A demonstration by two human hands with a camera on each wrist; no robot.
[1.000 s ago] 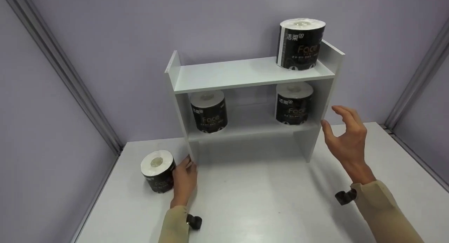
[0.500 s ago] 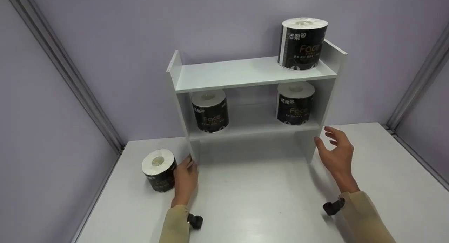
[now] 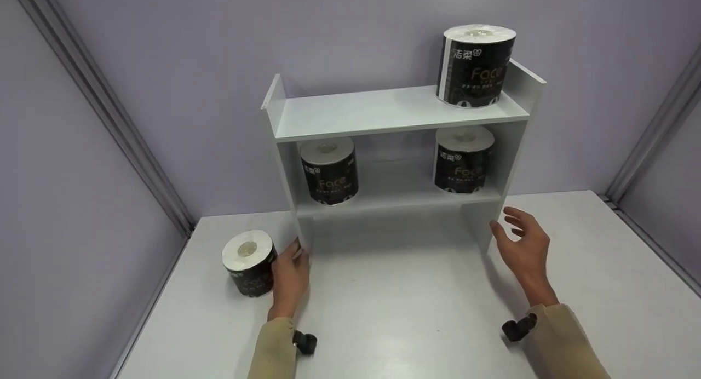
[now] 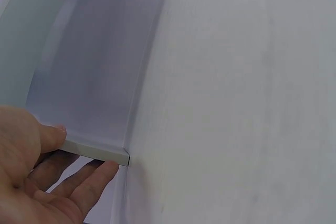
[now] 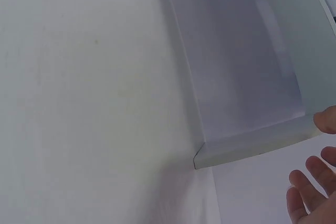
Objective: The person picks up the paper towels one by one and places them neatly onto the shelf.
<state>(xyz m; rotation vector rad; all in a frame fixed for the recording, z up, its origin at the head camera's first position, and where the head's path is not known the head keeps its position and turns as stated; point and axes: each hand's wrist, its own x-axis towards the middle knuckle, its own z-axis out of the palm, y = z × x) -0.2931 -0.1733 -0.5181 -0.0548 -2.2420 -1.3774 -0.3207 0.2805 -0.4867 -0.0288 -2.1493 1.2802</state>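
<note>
A white two-tier shelf (image 3: 356, 116) stands on the white table. My left hand (image 3: 291, 275) pinches the lower front of its left side panel (image 4: 97, 151), thumb on the inner face and fingers on the outer. At the lower right side panel (image 5: 252, 146), my right hand (image 3: 524, 253) holds its fingers relaxed and spread outside the panel, thumb at the front edge. Black-wrapped toilet rolls sit on the shelf: one roll (image 3: 476, 72) on top at right, another roll (image 3: 331, 179) on the middle board at left, a third roll (image 3: 463, 168) at right.
One more black-wrapped toilet roll (image 3: 252, 275) stands on the table (image 3: 383, 324), just left of my left hand. Behind the shelf rises a lilac wall (image 3: 230, 94), with metal rails (image 3: 126, 132) at the corners.
My right hand has come down and left, to the lower part of the right side panel. My left hand keeps its grip, and the rolls stay in their places.
</note>
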